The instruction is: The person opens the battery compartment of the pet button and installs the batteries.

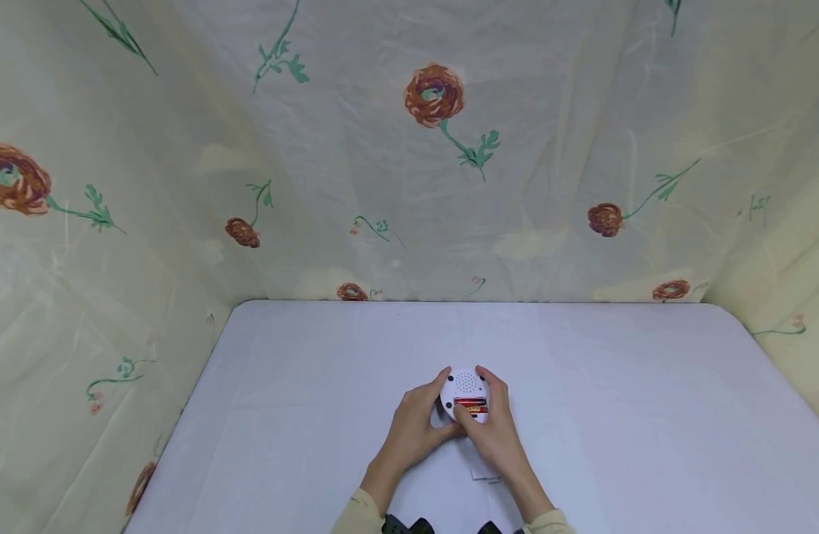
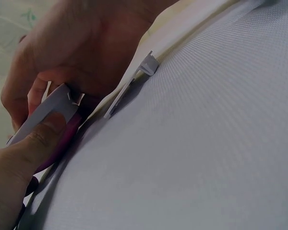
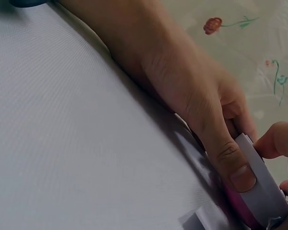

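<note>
Both hands hold a round white battery-powered device with a dotted speaker grille and small dark feet facing up. Its side has a purple band, visible in both wrist views. Red and black batteries lie in its uncovered battery bay. My left hand grips the left side, index fingertip at the upper rim and thumb at the lower edge. On the right side my right hand curls round it, with its thumb on the left end of the batteries. A small white battery cover lies on the cloth just below the hands.
A white cloth covers the table, its far edge meeting a flower-printed curtain that also hangs at the left and right. Dark wrist-camera parts show at the bottom of the head view.
</note>
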### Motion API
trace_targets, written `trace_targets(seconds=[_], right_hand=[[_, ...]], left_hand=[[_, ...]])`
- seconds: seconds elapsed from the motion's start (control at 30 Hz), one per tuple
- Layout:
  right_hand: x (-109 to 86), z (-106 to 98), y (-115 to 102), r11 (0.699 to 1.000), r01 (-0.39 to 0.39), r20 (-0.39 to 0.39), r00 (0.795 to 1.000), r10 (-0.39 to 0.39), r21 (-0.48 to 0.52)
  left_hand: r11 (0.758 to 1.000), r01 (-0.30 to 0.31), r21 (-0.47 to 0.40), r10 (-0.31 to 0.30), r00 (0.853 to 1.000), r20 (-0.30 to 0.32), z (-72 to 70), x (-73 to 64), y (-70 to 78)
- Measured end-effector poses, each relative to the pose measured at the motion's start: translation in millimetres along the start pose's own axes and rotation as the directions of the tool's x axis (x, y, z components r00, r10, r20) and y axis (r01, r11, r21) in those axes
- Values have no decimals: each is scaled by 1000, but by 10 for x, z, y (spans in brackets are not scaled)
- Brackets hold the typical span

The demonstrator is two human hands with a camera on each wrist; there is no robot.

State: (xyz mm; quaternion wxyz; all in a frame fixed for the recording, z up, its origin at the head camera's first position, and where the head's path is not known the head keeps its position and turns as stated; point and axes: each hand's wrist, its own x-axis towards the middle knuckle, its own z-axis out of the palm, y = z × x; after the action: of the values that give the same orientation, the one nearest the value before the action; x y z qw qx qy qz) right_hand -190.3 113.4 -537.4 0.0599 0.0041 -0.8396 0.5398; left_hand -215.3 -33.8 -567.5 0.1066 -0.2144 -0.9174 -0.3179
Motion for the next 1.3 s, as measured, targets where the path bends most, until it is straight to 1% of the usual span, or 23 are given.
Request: trace_targets(seconds=[0.23,0.37,0.57,0.73,0.9,1.0,1.07,1.2,1.3], right_hand=[[23,3,1,1000,-16,11,1000,16,3],[27,3,-11,1000,-17,5,1000,17,9],[26,3,-16,1000,-15,-2,1000,15,22],[22,-1,-13,999,-22,3,1000,22,33],[19,-77,-29,998,-56,79,995,55,11],[23,-175,-41,997,-72,133,989,69,20],[36,-255,-40,995,-86,171,982,77,47],[78,-415,-11,992,-120,212,971,109,36],[98,-528,16,989,-147,219,965,142,8]], left_hand=[[999,-4,35,3,1000,14,0,2,3],[999,-6,33,6,1000,17,-2,7,1],[999,-27,32,26,1000,10,0,9,-10],[999,-20,28,20,1000,14,-2,3,-9],[1000,-17,19,17,1000,21,-6,6,-5],[1000,4,-6,-4,999,43,-8,10,-1],[1000,24,-20,-23,998,61,-6,12,0],[999,48,-19,-47,996,81,-3,14,-10],[998,61,-21,-59,994,88,-8,13,-22]])
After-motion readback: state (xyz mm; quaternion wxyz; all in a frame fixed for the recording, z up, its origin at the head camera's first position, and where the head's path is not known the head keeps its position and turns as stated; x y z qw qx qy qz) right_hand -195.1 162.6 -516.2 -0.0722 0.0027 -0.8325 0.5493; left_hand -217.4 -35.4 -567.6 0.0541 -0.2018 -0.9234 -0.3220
